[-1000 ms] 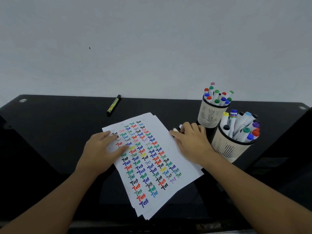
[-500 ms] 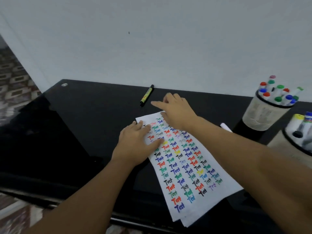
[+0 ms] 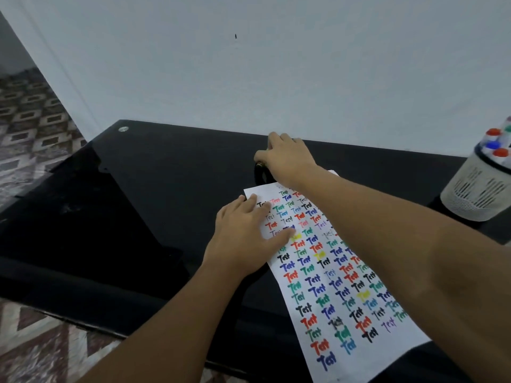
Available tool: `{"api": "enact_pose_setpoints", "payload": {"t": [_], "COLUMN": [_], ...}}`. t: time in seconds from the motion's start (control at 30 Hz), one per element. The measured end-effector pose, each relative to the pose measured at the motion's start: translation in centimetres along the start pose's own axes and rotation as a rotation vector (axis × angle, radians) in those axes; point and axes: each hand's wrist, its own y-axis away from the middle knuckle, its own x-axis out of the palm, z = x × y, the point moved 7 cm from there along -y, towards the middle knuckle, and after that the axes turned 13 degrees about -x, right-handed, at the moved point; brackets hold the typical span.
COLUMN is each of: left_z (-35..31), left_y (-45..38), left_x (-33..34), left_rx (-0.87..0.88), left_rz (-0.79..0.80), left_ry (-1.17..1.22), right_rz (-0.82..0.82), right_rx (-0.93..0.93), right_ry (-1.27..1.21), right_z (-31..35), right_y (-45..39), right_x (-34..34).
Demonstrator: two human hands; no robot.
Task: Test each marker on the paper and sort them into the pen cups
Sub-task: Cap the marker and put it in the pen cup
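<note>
A white paper (image 3: 367, 360) covered with rows of coloured "Test" marks lies on the black glass table (image 3: 166, 194). My left hand (image 3: 246, 233) rests flat on the paper's upper left corner, fingers straight. My right hand (image 3: 287, 158) reaches past the paper's far end, fingers and thumb curled round the yellow-and-black marker (image 3: 260, 165); only its black end shows under the thumb. At the right edge stands a white mesh pen cup (image 3: 475, 189) holding markers with red and blue caps (image 3: 495, 146).
The table's far edge meets a pale wall just beyond my right hand. The table's left edge drops off to a patterned tile floor (image 3: 30, 125). A metal stud (image 3: 123, 129) marks the far left corner.
My right hand left the spot beside the cups, crossed over the paper and closed on the marker at the back. The view swung left, so only one cup shows. My left hand stayed put.
</note>
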Motion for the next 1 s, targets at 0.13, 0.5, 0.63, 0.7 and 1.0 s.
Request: {"api": "enact_pose_setpoints", "payload": {"t": [0.13,0.5,0.63,0.7,1.0], "left_z": [-0.1,-0.3,-0.5,-0.7,-1.3], "left_y": [0.0,0.9,1.1,1.1,1.3], "left_x": [-0.1,-2.0,-2.3,-2.0,-1.6], "left_rx": [-0.005,0.001,0.062,0.103,0.243], "left_rz": [0.001,-0.157,-0.222,-0.214,-0.253], "left_ry": [0.019,0.265,0.247,0.173,0.064], "right_rz": [-0.147,-0.513,-0.309,-0.267,0.004], "right_rx": [-0.075,0.413,0.369,0.372,0.009], "right_ry": [-0.001,-1.122,-1.151,-1.206,-0.344], "right_z": [0.4,-0.4,0.1,0.0,1.8], "right_y": [1.8,16.2,18.9,19.7,17.3], "right_x": [-2.3,-5.6,-3.9,-3.2,-4.9]}}
